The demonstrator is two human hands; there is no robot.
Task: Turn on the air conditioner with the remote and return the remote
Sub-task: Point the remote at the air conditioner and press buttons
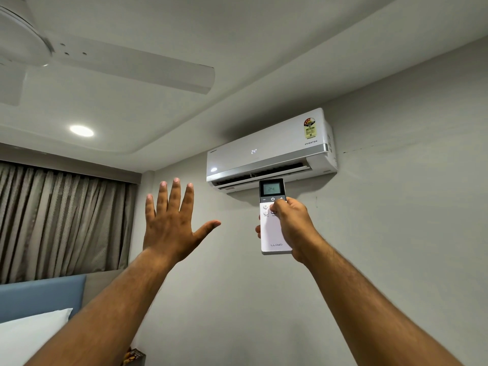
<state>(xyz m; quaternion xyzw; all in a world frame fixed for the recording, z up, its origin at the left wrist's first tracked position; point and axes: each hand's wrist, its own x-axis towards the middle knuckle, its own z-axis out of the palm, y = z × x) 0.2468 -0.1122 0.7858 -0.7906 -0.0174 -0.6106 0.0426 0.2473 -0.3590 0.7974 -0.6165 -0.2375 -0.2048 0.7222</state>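
A white wall-mounted air conditioner [269,149] hangs high on the grey wall. Its front shows 24 and its lower flap stands open. My right hand [293,225] grips a white remote [272,233] held upright just below the unit. The thumb rests on the upper buttons, and the remote's screen reads 24. My left hand [171,220] is raised to the left of the remote, fingers spread, holding nothing.
A white ceiling fan [111,64] fills the upper left, with a lit round ceiling light [81,131] below it. Grey curtains [60,220] cover the left wall. A blue headboard [39,297] and a white pillow [29,336] sit at the lower left.
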